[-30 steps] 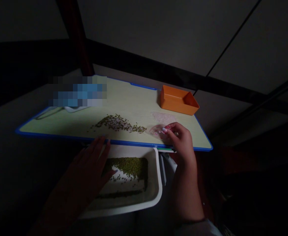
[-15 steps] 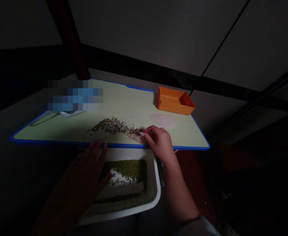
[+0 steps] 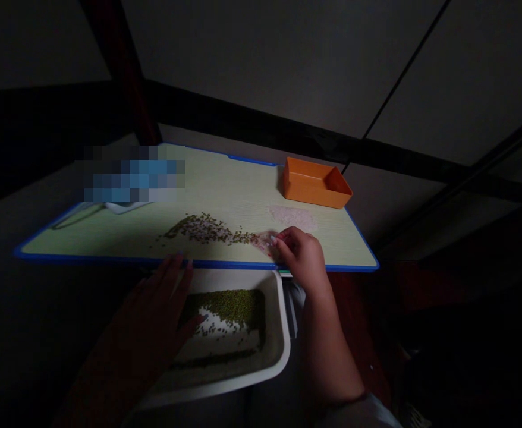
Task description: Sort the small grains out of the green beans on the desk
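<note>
One clear plastic bit (image 3: 262, 244) sits mid-frame, its left end by the beans (image 3: 203, 229), pinched between thumb and fingers of the right hand (image 3: 304, 257). Looks thin, light and bendy, probably slick too, so I'd grab it by the right edge with a light pinch. Left hand (image 3: 163, 297), lower left at the tub (image 3: 283, 324), has fingers stretched out, thumb apart; can't tell what's under the palm.

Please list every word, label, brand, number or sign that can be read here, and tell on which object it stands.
No readable text.
Thin clear piece in the right hand: reddish marks, too blurred to tell whether they are print.
Orange box and white tub: no lettering visible.
Pixelated area: masked, unreadable.
</note>
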Motion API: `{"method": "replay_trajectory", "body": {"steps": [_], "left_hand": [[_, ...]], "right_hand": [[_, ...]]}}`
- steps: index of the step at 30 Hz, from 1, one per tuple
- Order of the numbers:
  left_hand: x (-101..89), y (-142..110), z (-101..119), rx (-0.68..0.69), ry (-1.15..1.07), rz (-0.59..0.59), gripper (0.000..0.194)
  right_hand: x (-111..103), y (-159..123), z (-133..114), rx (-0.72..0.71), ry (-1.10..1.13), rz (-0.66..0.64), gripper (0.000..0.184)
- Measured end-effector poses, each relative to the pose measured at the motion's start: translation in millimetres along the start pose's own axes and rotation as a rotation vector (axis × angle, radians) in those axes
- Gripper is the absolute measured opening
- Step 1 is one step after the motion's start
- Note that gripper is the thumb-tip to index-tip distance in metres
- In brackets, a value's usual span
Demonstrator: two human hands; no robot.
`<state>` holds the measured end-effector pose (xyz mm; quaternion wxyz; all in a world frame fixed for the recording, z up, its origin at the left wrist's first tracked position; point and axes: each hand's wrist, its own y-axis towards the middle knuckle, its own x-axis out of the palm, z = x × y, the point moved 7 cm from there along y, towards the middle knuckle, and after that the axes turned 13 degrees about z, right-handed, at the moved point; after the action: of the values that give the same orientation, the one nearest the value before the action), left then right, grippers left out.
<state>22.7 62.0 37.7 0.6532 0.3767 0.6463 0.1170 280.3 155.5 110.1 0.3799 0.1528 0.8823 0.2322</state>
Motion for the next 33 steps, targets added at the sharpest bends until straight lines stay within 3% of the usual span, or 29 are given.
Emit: {"method": "replay_trajectory", "body": {"steps": [11, 16, 20, 33], "left_hand": [[4.5, -2, -2, -0.025, 0.002, -0.035, 0.083], [2.6, -1, -2, -0.044, -0.014, -0.042, 0.084], [3.7, -2, -2, -0.029, -0.003, -0.046, 0.084], [0.9, 0, 0, -0.009, 0.003, -0.027, 0.083]], "right_hand": [[-14, 3, 31, 0.066, 0.134, 0.059, 0.018], [-9, 1, 23, 0.065, 0.169, 0.012, 0.015], [-5, 2, 15, 0.035, 0.104, 0.004, 0.013], [-13, 8, 34, 0.06, -0.032, 0.069, 0.018]]}}
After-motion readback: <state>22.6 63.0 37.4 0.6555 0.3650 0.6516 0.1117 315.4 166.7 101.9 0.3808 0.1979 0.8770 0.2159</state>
